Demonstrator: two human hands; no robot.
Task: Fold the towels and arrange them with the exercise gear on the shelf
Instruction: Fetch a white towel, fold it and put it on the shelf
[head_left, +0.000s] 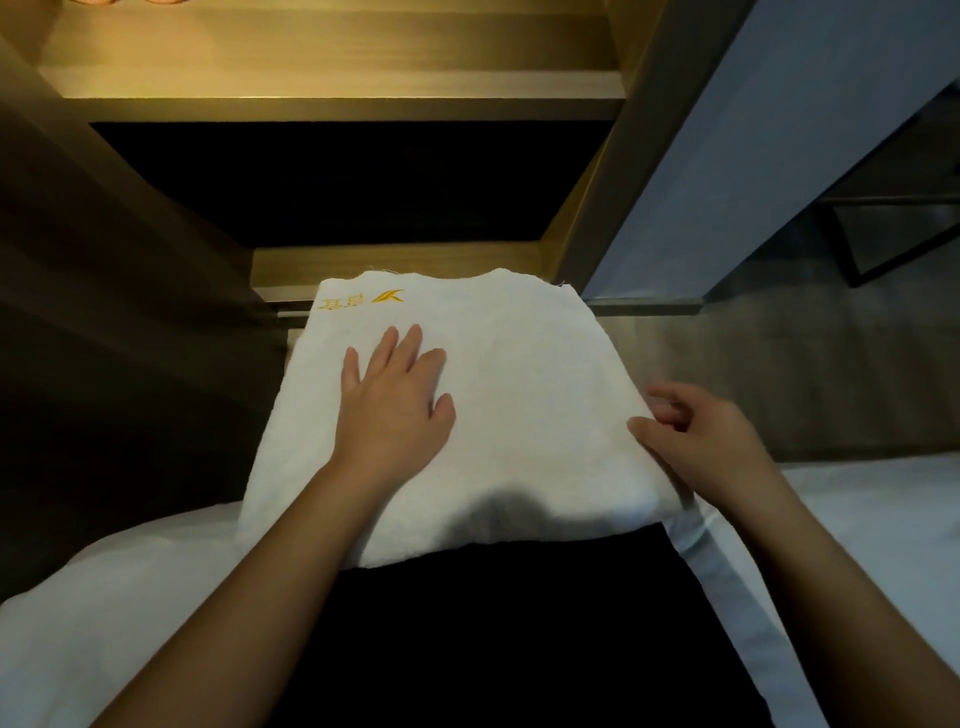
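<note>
The left hand (389, 400) lies flat, fingers straight, on the folded towel (519, 374), likely pinning its layers. The right hand (696, 431) curls at the edge right of that palm; a pinch cannot be confirmed. The shelf (332, 93) stands beyond both.

One folded white towel (519, 364), two hands — left hand (395, 400), right hand (698, 441) — one wooden shelf (332, 96)

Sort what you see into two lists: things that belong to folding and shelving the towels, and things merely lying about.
Belongs to the job: white towel, left hand flat on it, right hand at its right edge, wooden shelf ahead.
Merely there: white bedding, dark-framed furniture at the far right, grey floor.
</note>
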